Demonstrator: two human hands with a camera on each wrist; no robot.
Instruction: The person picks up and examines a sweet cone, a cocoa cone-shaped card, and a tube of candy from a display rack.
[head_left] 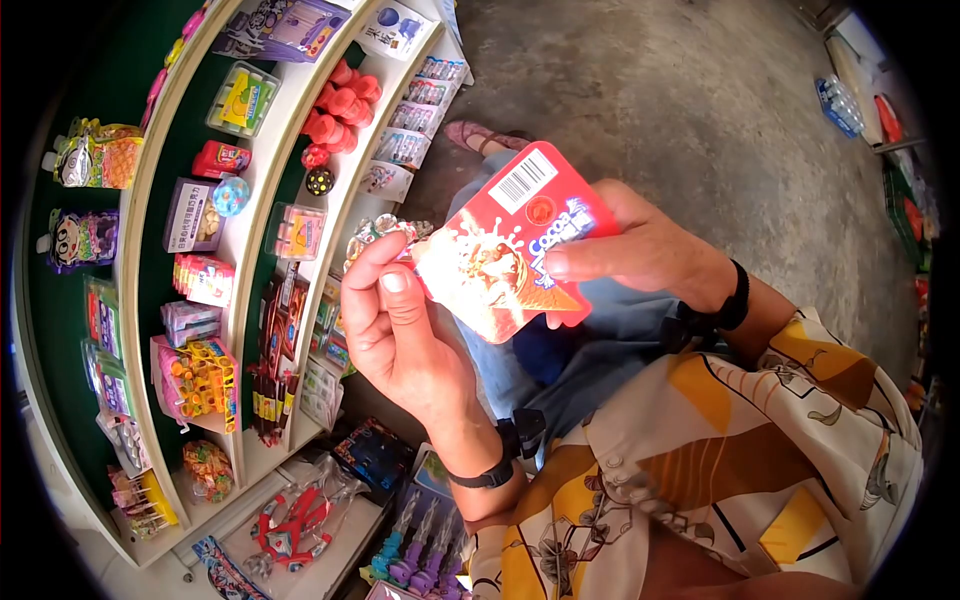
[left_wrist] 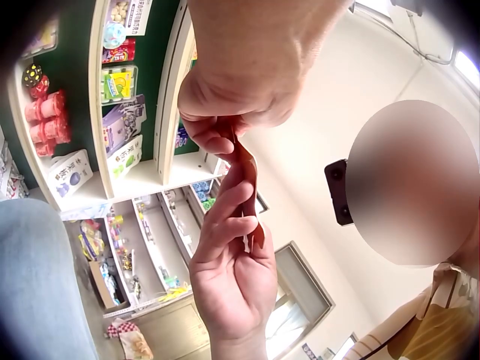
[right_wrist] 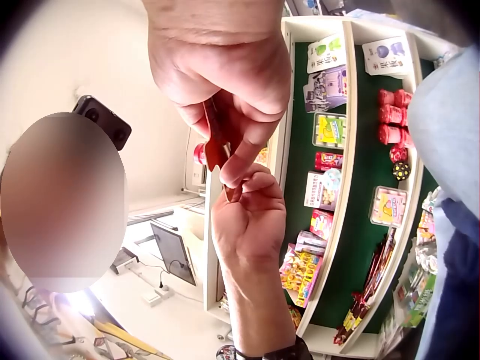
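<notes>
One patterned shirt (head_left: 660,420): cream, brown and yellow, across the lower right of the head view, nearest the camera; blue jeans (head_left: 640,320) show beyond it.
Right hand (head_left: 650,250): right of centre, thumb across the front of the red packet (head_left: 480,250), fingers behind, pinching its right side; a black strap (head_left: 738,295) circles the wrist.
Left hand (head_left: 405,350): left of centre, fingers and thumb bent close together, holding the packet's left edge.
Packet's place: centre of the head view, tilted between both hands, barcode uppermost, ice-cream cone picture below, blue lettering beside the right thumb; glare whitens its left part. Both wrist views catch it edge-on.
Toy pack (head_left: 292,525): lower left, clear wrapping round red-handled pieces.
White shelves (head_left: 262,458): left of the frame, bearing red cups (head_left: 340,110), a black spotted ball (head_left: 320,181) and a pink-and-yellow bag (head_left: 200,380).
Concrete floor (head_left: 620,80): top centre, grey and stained.
Blue-wrapped bottles (head_left: 840,107): upper right, farthest off.
</notes>
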